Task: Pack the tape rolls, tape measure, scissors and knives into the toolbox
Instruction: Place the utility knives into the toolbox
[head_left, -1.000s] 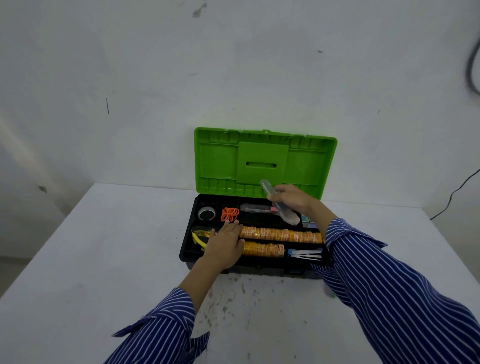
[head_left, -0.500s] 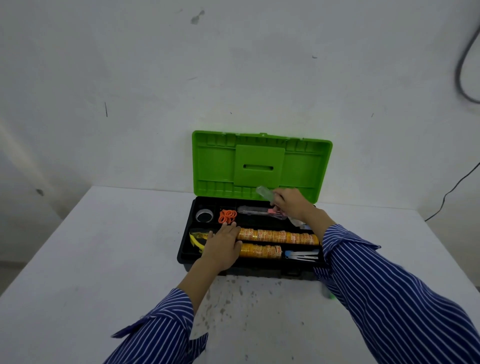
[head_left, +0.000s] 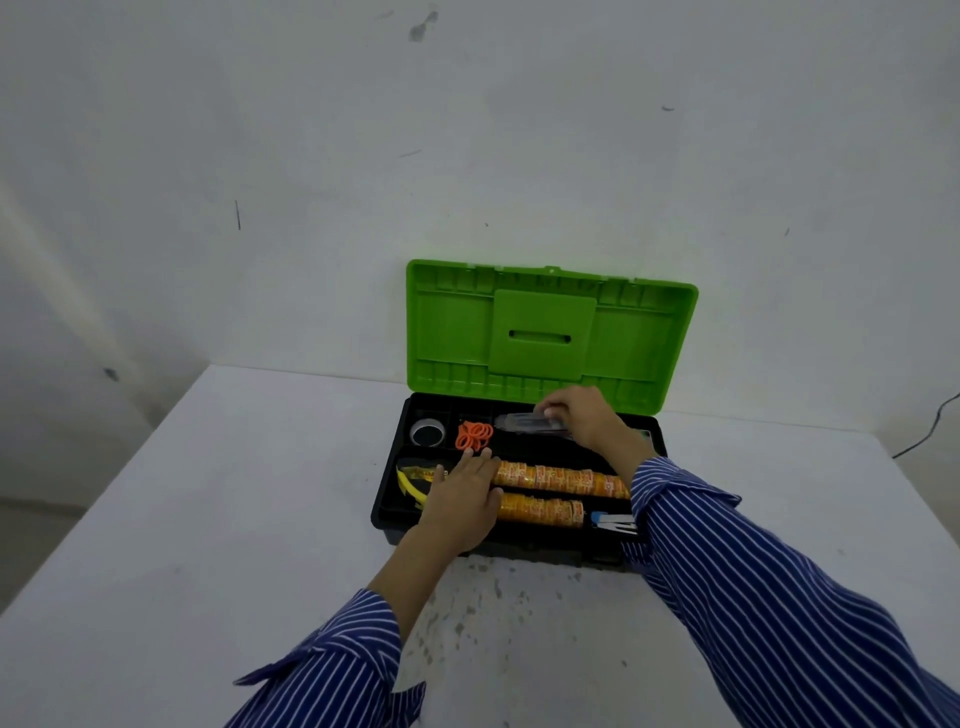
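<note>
While left hand (head_left: 460, 499) rests, right hand (head_left: 582, 421) grips knife (head_left: 524, 422).

A stained white table (head_left: 208, 519) was set against a scuffed, pale plaster wall (head_left: 311, 156); a thin black cable (head_left: 930, 434) was seen at the right.

White table (head_left: 208, 519), grey wall (head_left: 311, 182), black cable (head_left: 930, 436) at right
</note>
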